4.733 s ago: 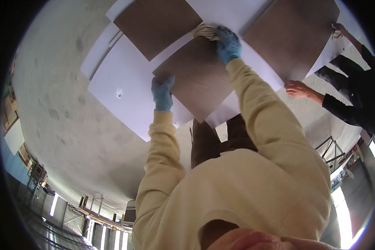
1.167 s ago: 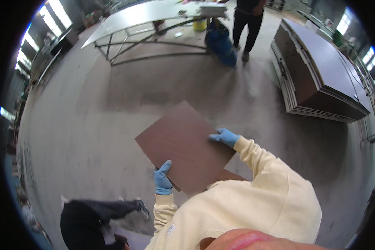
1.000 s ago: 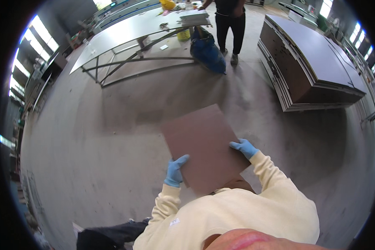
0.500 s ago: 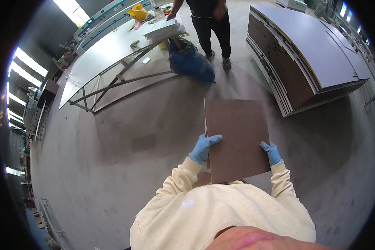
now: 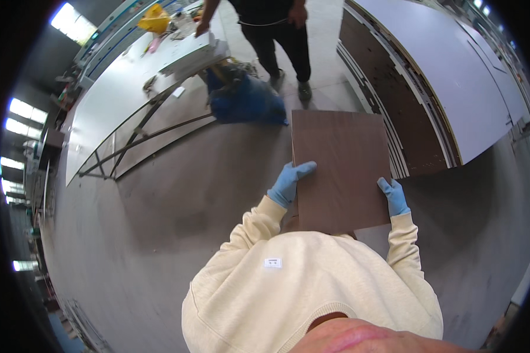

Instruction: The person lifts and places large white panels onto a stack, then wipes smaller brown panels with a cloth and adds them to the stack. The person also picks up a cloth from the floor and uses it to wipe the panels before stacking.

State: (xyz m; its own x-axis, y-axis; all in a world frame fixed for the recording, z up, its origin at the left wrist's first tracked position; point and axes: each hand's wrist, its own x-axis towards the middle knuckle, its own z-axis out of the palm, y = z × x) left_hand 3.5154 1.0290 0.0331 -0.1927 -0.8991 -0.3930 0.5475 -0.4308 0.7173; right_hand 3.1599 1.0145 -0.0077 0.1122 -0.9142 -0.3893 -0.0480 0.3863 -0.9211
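I've got the panel held between both hands, in front of the chest: left hand on its left edge, thumb over the face, right hand on its right edge. I'd call pick-up done, set-down not yet. Surface ahead-left, stack ahead-right. Can't tell if a second panel's underneath.

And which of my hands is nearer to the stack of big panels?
Right. Your right hand, on the brown board's right edge, is just below the stack's near end in view; your left hand, on the board's left edge, is farther left, across the board.
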